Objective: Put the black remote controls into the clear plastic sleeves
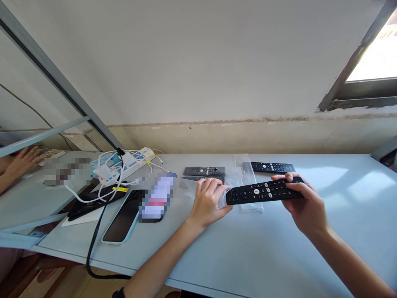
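My right hand (305,205) is closed around the right end of a black remote control (262,191), its buttons facing up, held over the table. At the remote's left end, my left hand (209,200) pinches a crumpled clear plastic bag (222,199); how much of the remote sits in it I cannot tell. Behind my left hand lie two bagged remotes, a rear one (204,171) and a front one (217,179) partly hidden by my fingers. Another black remote (273,167) lies behind the held one, next to a flattened clear bag (249,176).
Left of my hands lie a blue-edged phone (124,219) and a blurred lit phone (157,198). A power strip (136,163) carries tangled white cables. A black cable (94,240) hangs over the table's front edge. Another person's hand (23,163) shows beyond the metal frame (58,74).
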`<state>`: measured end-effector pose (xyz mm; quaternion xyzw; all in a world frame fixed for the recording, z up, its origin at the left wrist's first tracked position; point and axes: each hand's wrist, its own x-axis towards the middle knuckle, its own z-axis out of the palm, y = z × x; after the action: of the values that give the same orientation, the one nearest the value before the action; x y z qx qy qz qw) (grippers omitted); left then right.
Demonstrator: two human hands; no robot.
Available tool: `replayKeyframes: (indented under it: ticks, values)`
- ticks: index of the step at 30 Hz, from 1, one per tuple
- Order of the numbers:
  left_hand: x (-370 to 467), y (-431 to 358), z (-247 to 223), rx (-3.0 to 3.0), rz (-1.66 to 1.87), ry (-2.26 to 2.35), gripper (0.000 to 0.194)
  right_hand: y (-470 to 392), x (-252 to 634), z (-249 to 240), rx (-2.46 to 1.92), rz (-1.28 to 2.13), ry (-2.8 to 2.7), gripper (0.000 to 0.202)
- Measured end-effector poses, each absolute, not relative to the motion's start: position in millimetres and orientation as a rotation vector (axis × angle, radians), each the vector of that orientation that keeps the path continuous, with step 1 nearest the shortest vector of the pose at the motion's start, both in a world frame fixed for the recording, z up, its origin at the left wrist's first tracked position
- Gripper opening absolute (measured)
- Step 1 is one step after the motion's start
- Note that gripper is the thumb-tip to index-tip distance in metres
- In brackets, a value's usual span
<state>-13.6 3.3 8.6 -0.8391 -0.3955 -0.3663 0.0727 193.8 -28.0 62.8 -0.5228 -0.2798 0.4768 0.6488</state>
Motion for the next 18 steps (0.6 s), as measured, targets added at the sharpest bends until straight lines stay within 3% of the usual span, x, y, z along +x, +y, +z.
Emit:
replayKeyframes:
  ticks: [10, 18]
  values:
    - [-13, 2, 12, -2.533, -1.158, -1.099, 0.014, -23, 189, 63, -1.256, 1.215, -0.367, 0.032]
    - [-11, 2, 9, -2.571, -1.092, -1.048, 0.016, -31, 193, 51, -1.151, 0.95, -0.842, 0.027]
